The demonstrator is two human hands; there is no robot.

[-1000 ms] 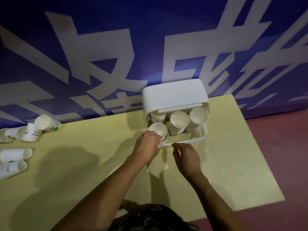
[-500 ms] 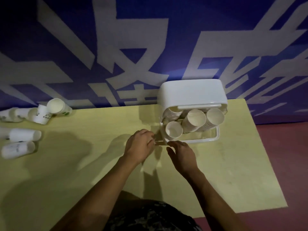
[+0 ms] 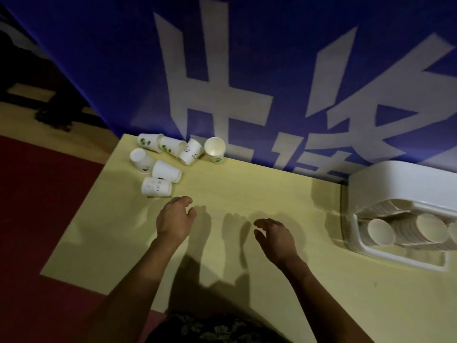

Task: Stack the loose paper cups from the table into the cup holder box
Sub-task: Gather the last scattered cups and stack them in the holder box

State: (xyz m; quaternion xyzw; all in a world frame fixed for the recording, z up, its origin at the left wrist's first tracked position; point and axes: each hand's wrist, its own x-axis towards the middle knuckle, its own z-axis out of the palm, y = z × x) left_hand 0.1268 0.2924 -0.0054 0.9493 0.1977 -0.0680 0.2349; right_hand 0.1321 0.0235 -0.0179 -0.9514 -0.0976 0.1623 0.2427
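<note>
**Both hands empty over the table**

The left hand (image 3: 174, 220) hovered with loosely curled fingers, holding nothing, near the loose paper cups (image 3: 173, 157) clustered at the table's (image 3: 247, 184) far left corner. The right hand (image 3: 275, 237), fingers relaxed and empty, hung mid-table. The cup holder box (image 3: 400, 186) stood at the far right edge, holding stacked cups (image 3: 380, 231).

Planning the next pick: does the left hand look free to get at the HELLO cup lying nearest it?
Probably yes. The left hand is empty, and the HELLO cup lies on its side just beyond the fingers with only bare table between them. The other cups sit behind it.
</note>
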